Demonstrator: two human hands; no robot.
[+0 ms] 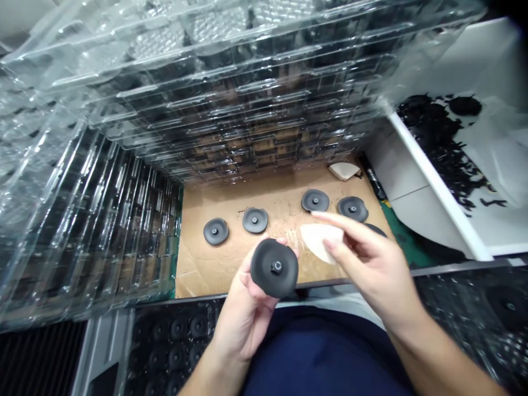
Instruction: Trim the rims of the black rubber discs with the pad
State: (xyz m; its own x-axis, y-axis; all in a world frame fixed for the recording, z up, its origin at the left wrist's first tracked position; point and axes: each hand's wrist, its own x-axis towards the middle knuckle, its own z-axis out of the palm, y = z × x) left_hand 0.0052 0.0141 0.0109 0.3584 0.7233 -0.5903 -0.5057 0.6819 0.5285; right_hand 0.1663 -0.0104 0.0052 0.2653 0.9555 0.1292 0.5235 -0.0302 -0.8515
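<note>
My left hand (pixel 247 308) grips a round black plastic disc (pixel 264 280), its raised centre hub facing up. Between the thumb and fingers of my right hand (pixel 375 264) is a folded white cloth pad (pixel 315 239), held a little to the right of the disc and apart from it. Beyond my hands, similar black discs lie on the cardboard sheet (pixel 198 269): one (pixel 215 231) at the left, another (pixel 254 220) beside it, and others (pixel 315 201) farther right. My right hand partly hides the rightmost one.
Stacked clear plastic trays (pixel 256 104) wall off the back, with more trays (pixel 103 209) at the left. A second white pad (pixel 345 170) and a black pen-like item (pixel 373 179) lie back right. At right, a white bin (pixel 445 192) holds black scraps (pixel 449 148). Disc-filled trays (pixel 177 341) sit below.
</note>
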